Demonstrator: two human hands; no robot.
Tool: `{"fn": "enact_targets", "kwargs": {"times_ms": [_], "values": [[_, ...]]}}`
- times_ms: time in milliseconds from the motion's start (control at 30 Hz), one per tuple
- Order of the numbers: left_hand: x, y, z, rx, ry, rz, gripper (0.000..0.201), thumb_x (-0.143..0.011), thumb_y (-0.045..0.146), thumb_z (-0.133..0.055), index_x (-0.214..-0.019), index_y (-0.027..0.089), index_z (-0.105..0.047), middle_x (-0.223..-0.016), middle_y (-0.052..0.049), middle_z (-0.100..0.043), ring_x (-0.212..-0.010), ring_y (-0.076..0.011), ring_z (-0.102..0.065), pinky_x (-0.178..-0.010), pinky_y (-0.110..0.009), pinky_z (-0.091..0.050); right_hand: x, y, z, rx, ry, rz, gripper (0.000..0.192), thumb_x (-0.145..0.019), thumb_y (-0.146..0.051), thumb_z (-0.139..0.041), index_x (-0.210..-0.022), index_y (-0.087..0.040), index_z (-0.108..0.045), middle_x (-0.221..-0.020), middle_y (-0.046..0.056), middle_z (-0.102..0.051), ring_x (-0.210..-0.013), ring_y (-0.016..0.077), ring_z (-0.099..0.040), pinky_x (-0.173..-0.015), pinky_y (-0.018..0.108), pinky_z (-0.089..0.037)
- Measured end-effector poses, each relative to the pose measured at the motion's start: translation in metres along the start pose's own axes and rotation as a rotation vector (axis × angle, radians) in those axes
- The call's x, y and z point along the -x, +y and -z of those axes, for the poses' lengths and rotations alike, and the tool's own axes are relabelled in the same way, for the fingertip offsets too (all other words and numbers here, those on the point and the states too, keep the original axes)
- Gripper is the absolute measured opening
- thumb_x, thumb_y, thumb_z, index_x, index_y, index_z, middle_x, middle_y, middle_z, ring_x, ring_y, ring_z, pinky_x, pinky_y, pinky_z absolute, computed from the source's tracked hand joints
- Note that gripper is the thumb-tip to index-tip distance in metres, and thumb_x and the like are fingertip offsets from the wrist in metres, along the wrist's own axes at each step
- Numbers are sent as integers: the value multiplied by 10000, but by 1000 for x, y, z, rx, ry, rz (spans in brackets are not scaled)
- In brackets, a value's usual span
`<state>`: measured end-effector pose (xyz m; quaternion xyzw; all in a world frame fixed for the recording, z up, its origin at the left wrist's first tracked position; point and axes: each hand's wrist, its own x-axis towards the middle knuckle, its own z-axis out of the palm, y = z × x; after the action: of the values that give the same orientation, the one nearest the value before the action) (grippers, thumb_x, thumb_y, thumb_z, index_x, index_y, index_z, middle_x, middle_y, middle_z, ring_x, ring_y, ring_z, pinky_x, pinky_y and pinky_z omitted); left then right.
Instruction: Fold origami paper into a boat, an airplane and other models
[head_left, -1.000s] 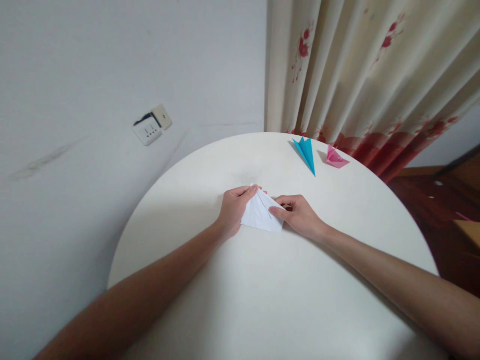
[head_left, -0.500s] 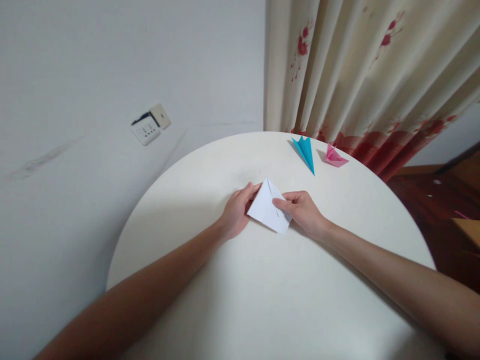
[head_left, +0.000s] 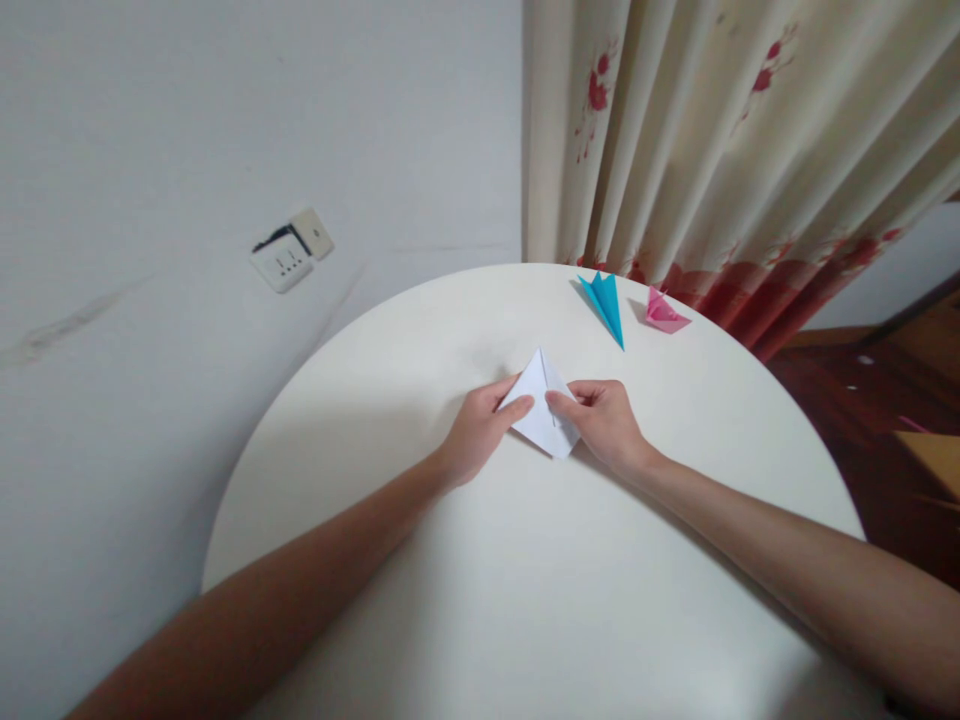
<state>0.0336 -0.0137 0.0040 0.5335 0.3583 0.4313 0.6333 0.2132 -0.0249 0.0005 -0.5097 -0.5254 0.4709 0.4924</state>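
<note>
A folded sheet of white paper (head_left: 537, 415), pointed at the top, is held just over the round table between my two hands. My left hand (head_left: 480, 425) grips its left side, the thumb lying on the front face and the fingers behind. On the right side, my right hand (head_left: 604, 418) pinches the paper with its thumb on top. A crease runs down from the point. The fingers behind the paper are partly hidden.
A blue paper plane (head_left: 606, 308) lies near the far edge of the white table (head_left: 480, 600), with a pink folded paper figure (head_left: 666, 314) to its right. Behind stand a flowered curtain (head_left: 675, 150) and a wall with a socket (head_left: 282, 262).
My left thumb has come over onto the front of the white paper, where before it was at the edge. The paper has turned slightly. The whole view has shifted a little.
</note>
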Motion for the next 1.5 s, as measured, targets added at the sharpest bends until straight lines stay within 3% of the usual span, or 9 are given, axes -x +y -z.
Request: {"fn": "enact_targets", "kwargs": {"times_ms": [233, 333, 533, 967, 1067, 1133, 1233, 1367, 1500], "values": [[-1, -5, 1, -312, 281, -131, 206, -798, 343, -745, -884, 162, -699, -799, -12, -681, -713, -152, -595, -633, -245, -420, 2, 3, -4, -35, -85, -21, 306, -716, -430, -768, -725, -124, -764, -659, 45, -686, -539, 145, -536, -493, 261, -374], [0, -3, 0, -389, 347, -232, 191, -763, 267, -762, -817, 194, -594, -654, 57, -518, -588, -99, -467, -555, -215, -333, 2, 3, -4, -16, -71, -35, 290, -703, -425, -770, -691, -135, -754, -634, 38, -670, -530, 145, -524, -478, 260, -351], [5, -1, -5, -504, 253, -282, 141, -828, 196, -658, -907, 214, -542, -629, 90, -375, -535, -90, -378, -523, -215, -282, 3, 1, -3, 13, -67, -44, 272, -693, -409, -758, -675, -137, -742, -610, 20, -633, -519, 128, -488, -473, 253, -328], [11, 3, -5, -621, 58, -378, 407, -837, 199, -694, -1240, 220, -636, -944, -19, -582, -694, -118, -510, -640, -240, -417, -1, 2, -2, -70, 12, -65, 351, -690, -474, -769, -612, -152, -652, -538, -26, -506, -502, 102, -400, -487, 263, -259], [12, 4, -6, -585, 50, -349, 230, -900, 274, -657, -1119, 209, -679, -901, -28, -632, -748, -140, -551, -674, -248, -420, -1, 1, -2, -123, 8, -74, 351, -671, -476, -788, -623, -149, -669, -541, -20, -533, -506, 109, -427, -500, 266, -288], [9, 3, -5, -546, 142, -333, 150, -880, 269, -679, -1014, 204, -675, -845, -7, -611, -712, -126, -533, -662, -238, -407, -1, 0, -3, -155, -21, -89, 366, -644, -489, -813, -634, -146, -687, -558, -4, -573, -517, 123, -466, -512, 271, -321], [4, -1, -3, -425, 255, -311, 325, -786, 265, -770, -1082, 215, -644, -863, 14, -571, -697, -113, -507, -636, -219, -398, 0, -1, -5, -178, -109, -114, 419, -618, -541, -831, -663, -140, -718, -587, 19, -628, -537, 145, -513, -521, 277, -355], [-1, -4, 1, -333, 69, -157, 266, -852, 431, -701, -897, 169, -696, -753, 1, -578, -675, -138, -522, -610, -242, -396, 2, 0, -7, -155, -217, -81, 492, -671, -633, -783, -690, -144, -730, -609, 21, -647, -571, 153, -530, -554, 281, -383], [0, -4, 3, -376, 97, -147, 350, -860, 456, -679, -675, 158, -679, -711, -16, -582, -656, -145, -516, -578, -257, -367, 5, -1, -6, -164, -295, -74, 543, -745, -682, -705, -679, -143, -715, -610, 11, -625, -577, 142, -511, -571, 279, -378]]}}
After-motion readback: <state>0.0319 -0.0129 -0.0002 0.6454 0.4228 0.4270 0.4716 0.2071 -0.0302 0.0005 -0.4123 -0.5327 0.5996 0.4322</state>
